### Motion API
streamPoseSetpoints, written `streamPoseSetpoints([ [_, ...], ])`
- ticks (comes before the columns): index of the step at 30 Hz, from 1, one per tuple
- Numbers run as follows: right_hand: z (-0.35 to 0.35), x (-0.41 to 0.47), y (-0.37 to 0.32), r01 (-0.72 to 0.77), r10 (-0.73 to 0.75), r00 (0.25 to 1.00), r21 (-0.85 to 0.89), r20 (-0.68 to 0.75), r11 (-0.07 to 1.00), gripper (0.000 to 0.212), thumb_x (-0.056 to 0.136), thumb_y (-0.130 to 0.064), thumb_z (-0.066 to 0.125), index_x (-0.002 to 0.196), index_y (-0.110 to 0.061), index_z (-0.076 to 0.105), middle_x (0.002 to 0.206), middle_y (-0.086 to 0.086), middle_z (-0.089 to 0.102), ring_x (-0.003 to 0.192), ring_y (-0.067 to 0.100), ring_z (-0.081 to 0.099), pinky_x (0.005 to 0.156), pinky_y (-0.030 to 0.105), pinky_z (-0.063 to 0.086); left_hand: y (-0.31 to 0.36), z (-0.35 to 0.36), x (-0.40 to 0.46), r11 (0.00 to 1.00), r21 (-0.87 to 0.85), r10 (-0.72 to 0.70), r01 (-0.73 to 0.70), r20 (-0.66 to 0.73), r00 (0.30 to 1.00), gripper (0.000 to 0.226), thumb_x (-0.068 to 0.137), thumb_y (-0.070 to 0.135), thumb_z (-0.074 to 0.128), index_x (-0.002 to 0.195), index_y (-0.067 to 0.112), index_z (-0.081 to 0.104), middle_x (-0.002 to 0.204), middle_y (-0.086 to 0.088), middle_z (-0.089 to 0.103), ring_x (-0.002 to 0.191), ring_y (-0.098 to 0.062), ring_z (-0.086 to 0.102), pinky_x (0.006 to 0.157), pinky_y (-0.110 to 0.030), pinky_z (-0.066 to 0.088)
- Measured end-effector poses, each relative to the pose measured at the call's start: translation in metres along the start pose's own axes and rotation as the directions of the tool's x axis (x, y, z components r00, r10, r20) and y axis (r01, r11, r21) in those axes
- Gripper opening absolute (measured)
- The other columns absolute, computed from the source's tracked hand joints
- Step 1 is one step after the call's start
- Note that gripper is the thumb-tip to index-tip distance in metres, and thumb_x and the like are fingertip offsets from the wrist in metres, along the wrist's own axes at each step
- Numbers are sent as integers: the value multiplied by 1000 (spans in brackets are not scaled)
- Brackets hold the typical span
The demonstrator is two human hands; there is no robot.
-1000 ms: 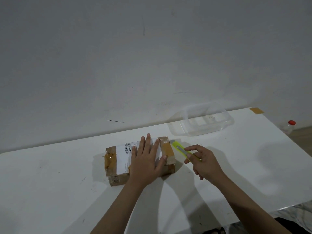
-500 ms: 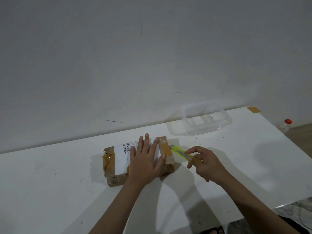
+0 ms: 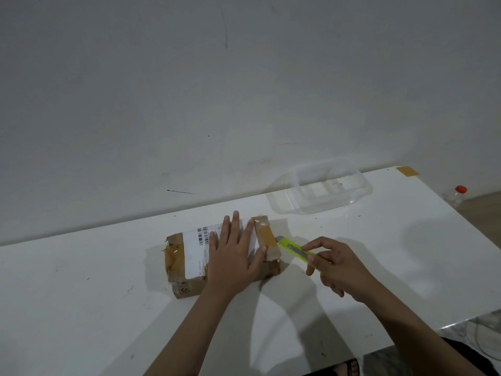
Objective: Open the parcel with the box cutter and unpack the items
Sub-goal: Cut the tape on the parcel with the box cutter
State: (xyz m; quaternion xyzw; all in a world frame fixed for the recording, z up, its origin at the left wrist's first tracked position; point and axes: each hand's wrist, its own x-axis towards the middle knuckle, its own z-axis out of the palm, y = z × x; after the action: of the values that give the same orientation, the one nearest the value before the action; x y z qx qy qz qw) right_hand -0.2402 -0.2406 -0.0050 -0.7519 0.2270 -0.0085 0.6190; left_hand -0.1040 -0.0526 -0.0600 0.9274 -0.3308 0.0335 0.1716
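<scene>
Box cutter (image 3: 294, 249) edged to parcel (image 3: 189, 256) (taped)

box cutter (image 3: 294, 248) | tip moved from parcel's far corner to near right edge

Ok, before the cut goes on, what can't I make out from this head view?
- Blade tip of the yellow box cutter: too small, against the brown taped cardboard parcel.
- Label text: too small; the left hand covers part.
- Cutter's rear: inside the right hand.
- Parcel's far side: hidden.

Parcel (image 3: 189, 256) on table (image 3: 81, 308) (cutter (image 3: 291, 246) at its right).
</scene>
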Motion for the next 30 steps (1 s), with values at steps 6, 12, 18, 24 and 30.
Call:
streamPoseSetpoints([
  [6, 0, -5, 0, -3, 3, 1000, -17, 8, 1000, 10, 91, -11, 58, 96, -18, 64, 67, 9, 69, 40, 19, 37, 33, 19, 33, 1, -1, 0, 1000, -5, -1, 1, 2, 1000, 69, 89, 63, 15, 149, 29, 16, 159, -1, -1, 146, -21, -8, 112, -48, -2],
  [12, -5, -12, -2, 0, 0, 999, 0, 49, 1000, 11, 91, -10, 58, 96, -17, 64, 67, 11, 69, 39, 17, 38, 33, 18, 32, 0, -1, 0, 1000, -18, 1, -1, 3, 1000, 69, 89, 62, 16, 149, 28, 18, 159, -2, 0, 146, -22, -8, 113, -50, 1],
  [18, -5, -14, -3, 21, -21, 999, -20, 37, 1000, 12, 91, -9, 59, 95, -18, 66, 69, 13, 70, 39, 22, 36, 32, 18, 32, -1, -2, 2, 999, -43, 6, -5, 7, 1000, 70, 89, 63, 16, 149, 28, 21, 159, -2, 3, 147, -22, -3, 114, -52, 4],
  [24, -3, -18, -2, 36, -36, 998, -8, -52, 999, 14, 91, -7, 58, 94, -17, 68, 67, 12, 71, 37, 21, 37, 33, 18, 33, 0, -11, 3, 997, -71, -15, 18, 44, 999, 74, 84, 68, 15, 147, 31, 23, 159, -1, 13, 147, -21, 2, 115, -50, 6],
  [30, -1, -19, 5, 46, -42, 994, 34, -105, 998, 13, 90, -7, 59, 93, -17, 68, 68, 13, 71, 36, 20, 37, 35, 19, 34, -10, -42, 5, 996, -8, 88, -88, 201, 976, 91, 64, 89, 34, 143, 50, 9, 158, -2, 14, 146, -22, 5, 113, -54, -9],
])
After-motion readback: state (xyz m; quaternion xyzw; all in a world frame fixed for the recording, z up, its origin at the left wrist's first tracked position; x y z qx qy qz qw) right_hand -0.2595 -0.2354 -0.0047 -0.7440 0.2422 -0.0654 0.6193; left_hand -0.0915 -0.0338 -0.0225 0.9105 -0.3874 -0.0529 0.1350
